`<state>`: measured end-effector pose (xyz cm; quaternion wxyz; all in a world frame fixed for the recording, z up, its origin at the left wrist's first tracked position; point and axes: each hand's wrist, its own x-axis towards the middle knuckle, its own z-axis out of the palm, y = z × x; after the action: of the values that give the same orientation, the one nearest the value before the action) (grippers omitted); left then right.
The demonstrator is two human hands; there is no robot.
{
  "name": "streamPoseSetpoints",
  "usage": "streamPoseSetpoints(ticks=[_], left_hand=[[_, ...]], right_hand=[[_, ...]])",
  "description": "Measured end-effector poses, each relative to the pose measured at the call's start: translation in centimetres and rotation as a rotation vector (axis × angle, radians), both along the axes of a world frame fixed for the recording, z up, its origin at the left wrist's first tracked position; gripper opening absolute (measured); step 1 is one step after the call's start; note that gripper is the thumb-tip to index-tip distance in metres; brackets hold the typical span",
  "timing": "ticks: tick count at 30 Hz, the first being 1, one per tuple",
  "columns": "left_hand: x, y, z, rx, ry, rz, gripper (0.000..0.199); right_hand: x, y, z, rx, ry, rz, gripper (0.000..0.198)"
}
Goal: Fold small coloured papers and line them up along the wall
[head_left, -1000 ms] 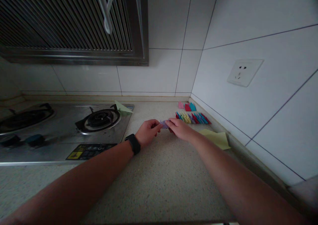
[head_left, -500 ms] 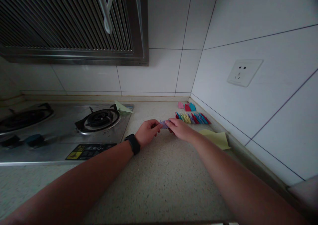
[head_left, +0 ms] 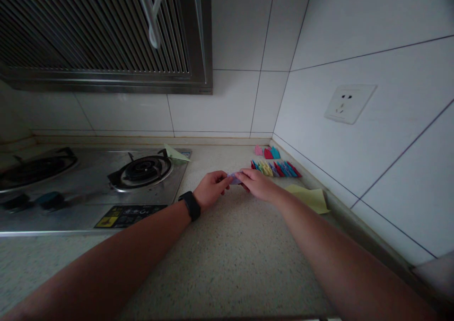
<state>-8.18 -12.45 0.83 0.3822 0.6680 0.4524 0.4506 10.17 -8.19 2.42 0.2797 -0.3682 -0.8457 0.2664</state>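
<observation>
Pinching a small purple piece [head_left: 234, 178] from both sides, the fingers [head_left: 224, 183] of the left hand [head_left: 210, 188] and right hand [head_left: 258, 184] are closed on it, thumbs uppermost. The piece sits between the two hands, over the surface [head_left: 230, 259]; it looks like folded paper, though the fingertips hide its edges and I cannot tell whether it touches the surface beneath. The step in hand appears to be careful two-handed shaping or pressing of that piece, and the next move probably calls for a light, even hold so that it does not crumple.

Just beyond the right hand stands a row of coloured pieces [head_left: 276, 169], packed close together and leaning; a careless sweep of the knuckles could upset it. Behind the row, near the corner, lie a pink piece [head_left: 258, 150], a red piece [head_left: 268, 154] and a blue piece [head_left: 275, 152]. A yellow-green sheet [head_left: 314, 199] lies beside the right forearm, which partly covers it. To the left, a pale green sheet [head_left: 176, 154] rests on the corner of the stove [head_left: 87, 184], beside the burner [head_left: 145, 169].
</observation>
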Motion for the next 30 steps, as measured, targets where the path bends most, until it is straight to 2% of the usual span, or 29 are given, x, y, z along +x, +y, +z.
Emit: streamPoseSetpoints(ticks=[11, 30], left_hand=[[0.02, -0.37, 0.29, -0.021, -0.004, -0.027, 0.037], [0.04, -0.4, 0.4, 0.006, 0.024, -0.024, 0.037]], right_hand=[[-0.05, -0.39, 0.3, -0.042, -0.005, 0.015, 0.041], [-0.06, -0.11, -0.05, -0.029, -0.011, 0.025, 0.041]])
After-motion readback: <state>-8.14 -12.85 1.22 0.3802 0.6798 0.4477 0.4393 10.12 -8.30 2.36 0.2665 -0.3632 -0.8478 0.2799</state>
